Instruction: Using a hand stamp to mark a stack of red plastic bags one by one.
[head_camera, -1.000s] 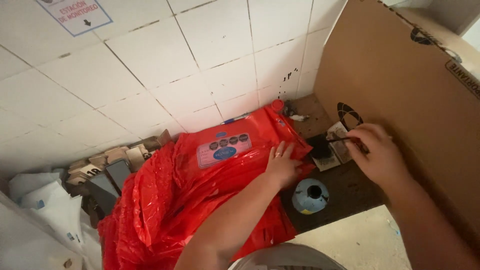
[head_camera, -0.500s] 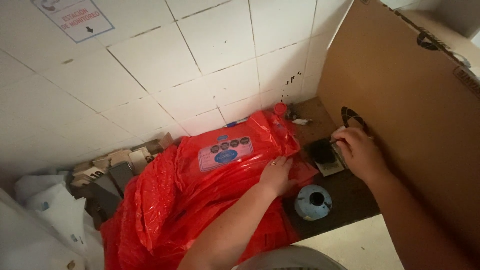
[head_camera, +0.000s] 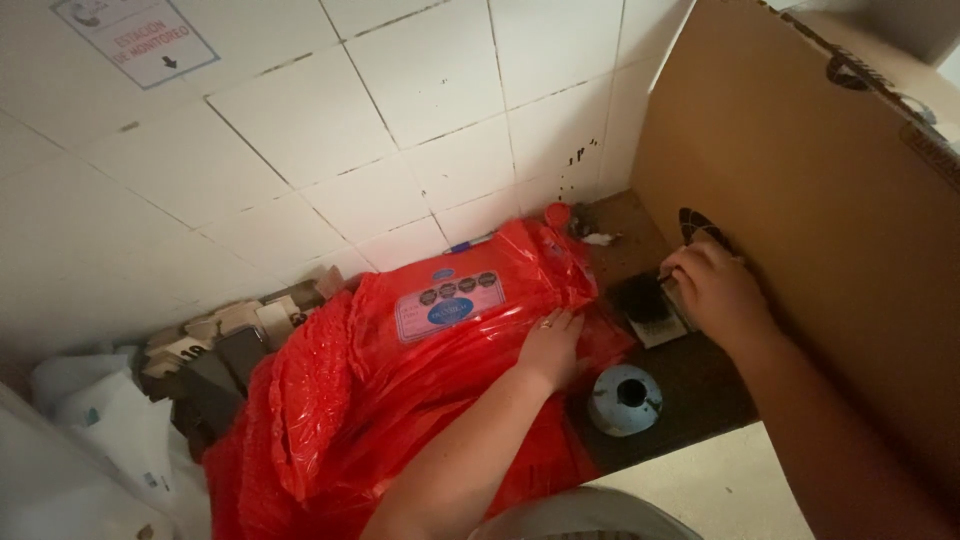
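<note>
Two bare hands are seen from above in a dim corner with white wall tiles. The left hand (head_camera: 550, 345) is laid flat, fingers spread, on a large crinkled red plastic bag (head_camera: 400, 400); nothing is gripped by it, and it seems to be pressed down so that the loose plastic is kept back from the corner. On the bag, just beyond the left hand, a flat pack with a pink and blue label (head_camera: 448, 303) is lying.

The right hand (head_camera: 715, 290) is curled, with the fingertips pinched on a thin dark stick-like object (head_camera: 664, 279); what this object is cannot be told, because it is small and in shadow. It is held over a small black pad on a pale square base (head_camera: 648, 308), which rests on the dark brown bench (head_camera: 700, 380) between the two hands. The hand is kept close against a tall brown cardboard sheet (head_camera: 820, 230), which stands upright at its outer side and leaves only a narrow space for work.

Near the left hand, toward the person, a round pale blue spool with a dark centre hole (head_camera: 625, 399) is standing on the bench. Beyond both hands, at the wall, a small red cap (head_camera: 556, 214) and a white scrap (head_camera: 600, 239) are seen. Far to the outer side of the left hand, some grey and beige blocks (head_camera: 215, 340) are piled beside the bag.
</note>
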